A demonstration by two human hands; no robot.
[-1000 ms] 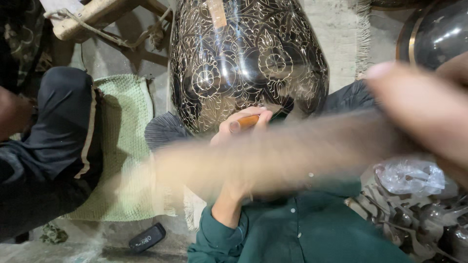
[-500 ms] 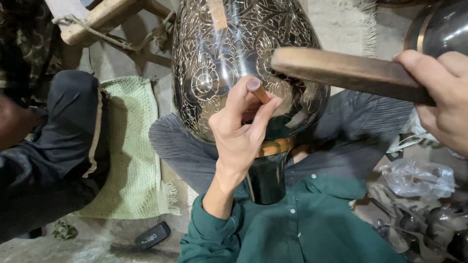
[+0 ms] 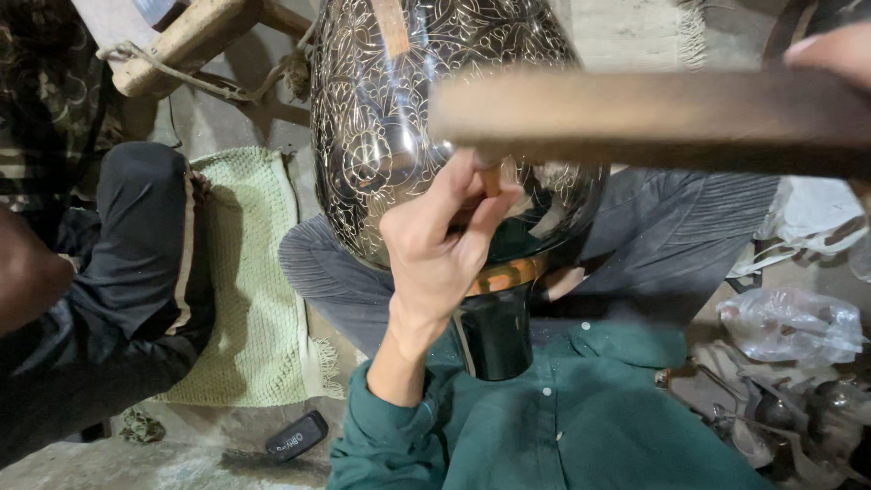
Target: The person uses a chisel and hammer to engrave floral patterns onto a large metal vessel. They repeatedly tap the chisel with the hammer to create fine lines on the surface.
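Against engraved vase (image 3: pixel 399 136): left hand (image 3: pixel 435 245) now pinching small chisel (image 3: pixel 491 180); wooden mallet (image 3: pixel 653 118) lowered closer, right hand (image 3: pixel 830 54) fingers wrapped round handle.

Dark green button-up shirt (image 3: pixel 581 426), small pale buttons, long sleeve bunched at left forearm; grey ribbed trousers (image 3: pixel 689 236).

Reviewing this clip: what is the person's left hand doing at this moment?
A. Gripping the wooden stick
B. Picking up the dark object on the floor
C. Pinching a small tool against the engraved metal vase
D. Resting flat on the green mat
C: the left hand pinches a small tool with its tip on the engraved vase, while the right hand holds the wooden stick above it.
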